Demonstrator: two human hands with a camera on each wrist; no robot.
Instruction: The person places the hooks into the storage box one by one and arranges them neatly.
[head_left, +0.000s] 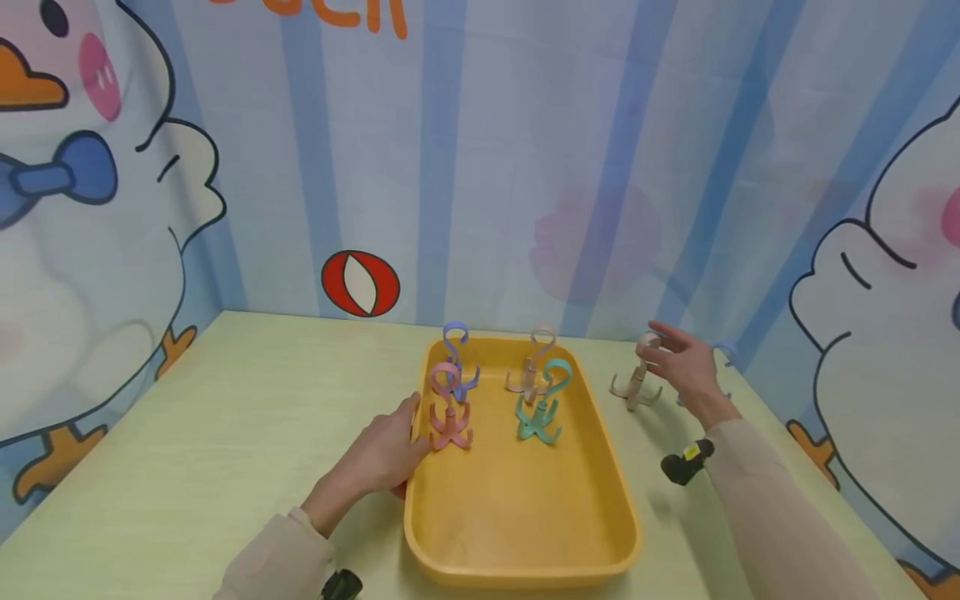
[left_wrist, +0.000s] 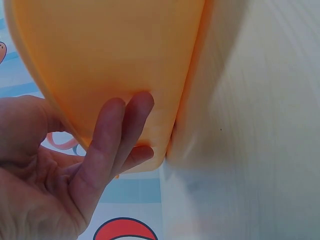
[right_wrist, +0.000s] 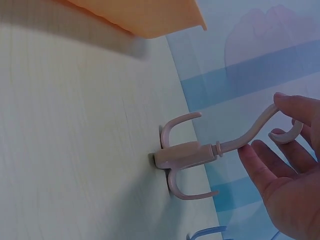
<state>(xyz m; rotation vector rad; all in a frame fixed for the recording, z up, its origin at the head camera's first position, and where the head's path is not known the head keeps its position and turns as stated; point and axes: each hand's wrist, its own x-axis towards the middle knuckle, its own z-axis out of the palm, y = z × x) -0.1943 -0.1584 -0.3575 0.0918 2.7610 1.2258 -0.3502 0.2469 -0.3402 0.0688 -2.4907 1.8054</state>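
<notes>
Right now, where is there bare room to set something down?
Bare: near part of the yellow tray, before the pink hook and green hook; the table left of the left hand. Crowded: the tray's far part and, right of it, where the right hand holds a beige hook.

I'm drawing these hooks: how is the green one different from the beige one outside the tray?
The green hook is minty; the beige hook is pale and pinkish. The green hook sits inside the yellow tray; the beige hook is outside it. The right grip holds the beige hook; neither grip touches the green hook. Both have a curly top and curved prongs.
</notes>
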